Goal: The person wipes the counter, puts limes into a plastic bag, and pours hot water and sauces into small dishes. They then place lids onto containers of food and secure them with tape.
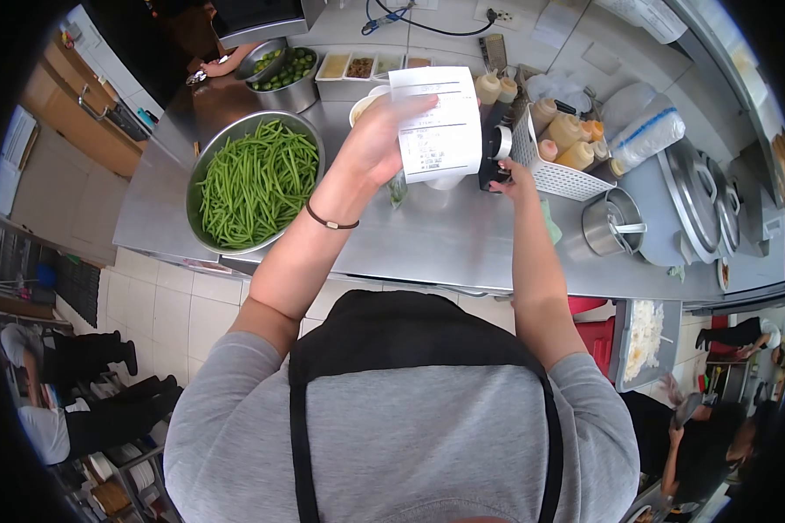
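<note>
My left hand (373, 144) is raised over the counter, its fingers closed on a white printed paper slip (443, 131) with rows of text and ruled lines. My right hand (518, 180) grips the lower end of a black dispenser (490, 166) with a white roll (503, 142) in it; this looks like a tape dispenser. The slip hides part of what stands behind it. Below it show a small clear bag with something green (398, 190) and, left of it, the edge of a white bowl (358, 108).
At left on the steel counter (358, 248) stands a large bowl of green beans (257, 183). Behind it are a pot of green limes (295, 70) and ingredient trays (362, 66). A white basket of sauce bottles (571, 181), a steel pot (597, 225) and large lids (693, 200) stand right. Other people work nearby.
</note>
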Tool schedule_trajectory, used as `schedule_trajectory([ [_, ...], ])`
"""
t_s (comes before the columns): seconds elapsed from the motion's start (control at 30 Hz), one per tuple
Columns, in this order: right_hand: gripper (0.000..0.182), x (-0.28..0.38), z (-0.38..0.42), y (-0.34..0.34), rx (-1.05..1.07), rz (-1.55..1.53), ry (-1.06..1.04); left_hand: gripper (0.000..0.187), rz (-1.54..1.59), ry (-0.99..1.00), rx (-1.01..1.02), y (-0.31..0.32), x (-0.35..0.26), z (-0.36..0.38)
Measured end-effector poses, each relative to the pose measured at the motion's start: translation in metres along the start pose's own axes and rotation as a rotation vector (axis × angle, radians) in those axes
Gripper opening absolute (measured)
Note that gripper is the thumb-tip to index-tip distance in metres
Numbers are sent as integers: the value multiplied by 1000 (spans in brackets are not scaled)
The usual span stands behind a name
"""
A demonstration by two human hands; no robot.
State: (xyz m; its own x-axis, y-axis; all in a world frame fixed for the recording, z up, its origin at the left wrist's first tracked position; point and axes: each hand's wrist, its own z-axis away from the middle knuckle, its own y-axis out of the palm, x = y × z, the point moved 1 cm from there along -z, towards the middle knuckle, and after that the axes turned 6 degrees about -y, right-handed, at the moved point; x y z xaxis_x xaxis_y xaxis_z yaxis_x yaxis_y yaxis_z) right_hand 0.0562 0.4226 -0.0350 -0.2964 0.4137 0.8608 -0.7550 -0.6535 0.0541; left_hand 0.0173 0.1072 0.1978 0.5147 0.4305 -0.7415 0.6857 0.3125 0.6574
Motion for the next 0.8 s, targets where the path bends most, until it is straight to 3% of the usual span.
schedule_trajectory([
  [0.13,25,-16,10,-6,38,-132,-92,34,-1,-18,-3,1,2,-1],
  [0.2,21,-23,27,-5,56,-340,-299,34,-12,-22,-11,-4,4,-3],
  [0.3,19,-40,41,-6,60,-500,-438,34,-13,-28,-85,-10,10,-5],
  [0.43,18,-71,45,-5,4,-481,-424,33,-10,-25,-100,-12,15,-8],
  [0.5,17,-75,55,-4,-135,-315,-267,35,-28,-33,-146,-21,20,-10],
  [0.57,16,-73,51,-7,-127,-337,-250,33,-66,-8,-155,-27,24,-12],
  [0.67,15,-73,24,-13,2,-407,-119,31,-100,-18,-253,-35,31,-8],
  [0.73,18,-75,3,-15,256,-391,95,31,-142,-51,-292,-45,42,-1],
  [0.77,18,-77,7,-12,255,-395,96,31,-182,-80,-333,-53,51,4],
  [0.8,16,-77,16,-4,202,-185,40,31,-197,-91,-338,-63,62,9],
])
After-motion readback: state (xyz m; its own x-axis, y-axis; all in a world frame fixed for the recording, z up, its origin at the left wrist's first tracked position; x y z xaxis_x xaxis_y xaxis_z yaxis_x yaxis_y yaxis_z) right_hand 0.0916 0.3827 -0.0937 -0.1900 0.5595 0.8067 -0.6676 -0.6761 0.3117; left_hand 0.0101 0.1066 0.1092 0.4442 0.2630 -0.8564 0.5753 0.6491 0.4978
